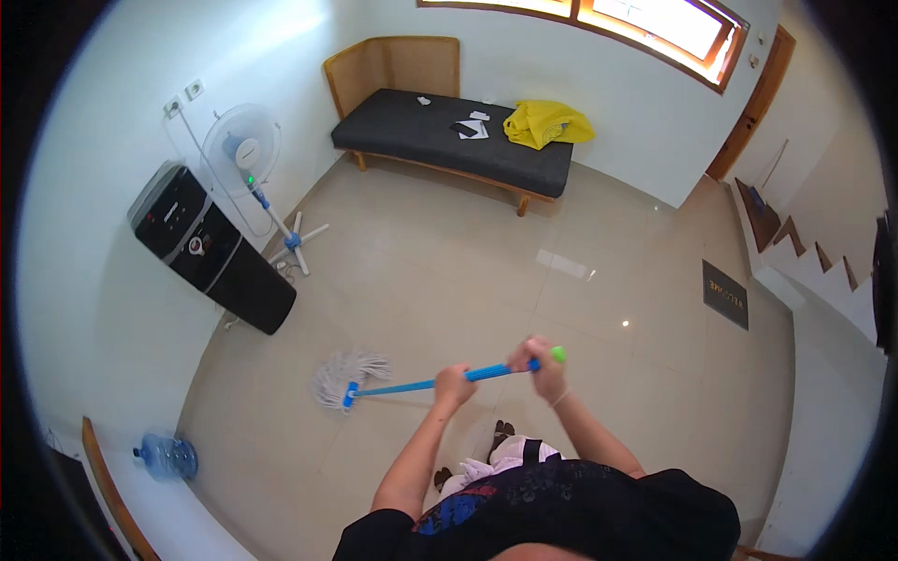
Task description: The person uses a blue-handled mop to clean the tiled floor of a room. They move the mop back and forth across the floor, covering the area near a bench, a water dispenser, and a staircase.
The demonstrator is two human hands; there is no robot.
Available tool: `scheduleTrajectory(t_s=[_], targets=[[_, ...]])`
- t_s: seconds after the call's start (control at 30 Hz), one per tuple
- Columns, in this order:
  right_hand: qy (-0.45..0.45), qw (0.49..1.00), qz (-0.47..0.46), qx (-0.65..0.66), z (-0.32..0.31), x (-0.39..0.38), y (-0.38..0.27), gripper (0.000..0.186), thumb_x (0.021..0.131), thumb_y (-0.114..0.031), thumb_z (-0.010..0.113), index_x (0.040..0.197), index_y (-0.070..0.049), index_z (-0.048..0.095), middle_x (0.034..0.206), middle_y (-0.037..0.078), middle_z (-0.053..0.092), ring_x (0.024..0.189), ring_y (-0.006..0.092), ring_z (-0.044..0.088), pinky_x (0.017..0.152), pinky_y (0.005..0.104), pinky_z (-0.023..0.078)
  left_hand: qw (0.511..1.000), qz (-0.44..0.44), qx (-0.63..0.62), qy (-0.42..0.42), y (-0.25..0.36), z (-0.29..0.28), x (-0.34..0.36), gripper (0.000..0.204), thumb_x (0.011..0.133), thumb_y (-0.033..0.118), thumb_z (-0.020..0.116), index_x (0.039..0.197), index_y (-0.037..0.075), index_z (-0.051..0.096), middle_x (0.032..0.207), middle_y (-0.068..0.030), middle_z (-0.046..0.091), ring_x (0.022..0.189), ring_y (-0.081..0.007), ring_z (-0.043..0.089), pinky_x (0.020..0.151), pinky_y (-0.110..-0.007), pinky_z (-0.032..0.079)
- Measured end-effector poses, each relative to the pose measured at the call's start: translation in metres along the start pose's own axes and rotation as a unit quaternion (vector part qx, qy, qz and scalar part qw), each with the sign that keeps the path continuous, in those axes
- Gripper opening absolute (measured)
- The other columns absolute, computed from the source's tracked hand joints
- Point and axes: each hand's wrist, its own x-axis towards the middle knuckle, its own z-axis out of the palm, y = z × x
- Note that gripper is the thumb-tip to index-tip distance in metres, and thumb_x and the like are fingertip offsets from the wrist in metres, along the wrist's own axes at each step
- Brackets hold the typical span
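A string mop (404, 386) with a blue handle slants across the space before me. Its grey-white strands (339, 379) spread on the glossy beige tile floor (449, 280) to my left. Around the middle of the handle, my left hand (454, 385) is closed. My right hand (540, 365) grips near the upper end, just below the green end cap (558, 354). That hand is slightly blurred. Both forearms reach out from my black shirt, and my feet in dark sandals (502, 432) stand below the handle.
A black water dispenser (229, 262) and a white standing fan (245, 154) stand along the left wall. A blue water bottle (168, 457) lies nearer. At the back is a dark daybed (440, 138) with a yellow cloth (543, 123). A doormat (725, 294) lies right, beside stairs (795, 243).
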Motion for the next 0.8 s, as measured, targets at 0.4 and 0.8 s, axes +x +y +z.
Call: scheduleTrajectory(t_s=[0.4,0.8], targets=[[-0.041,0.995,-0.047,-0.075,0.017,-0.069,-0.056,0.036,0.088,-0.027,0.046,0.060,-0.005,0.042,0.054,0.006,0.043,0.055,0.0185,0.046,0.066,0.0365,0.044,0.997,0.059,-0.005,-0.049,0.039,-0.021,-0.049,0.013,0.060,0.025,0.063,0.063,0.013,0.064,0.067,-0.0126,0.062,0.066,-0.0318,0.060,0.060,-0.042,0.048],[0.211,0.956,-0.194,-0.058,-0.052,-0.147,-0.118,0.037,0.090,-0.032,0.043,0.061,-0.010,0.036,0.045,0.001,0.031,0.043,0.0140,0.034,0.049,0.0303,0.036,0.919,0.242,-0.020,-0.312,0.186,0.031,-0.046,0.021,0.069,0.031,0.059,0.077,0.014,0.068,0.087,-0.0138,0.064,0.086,-0.0320,0.061,0.075,-0.042,0.049]])
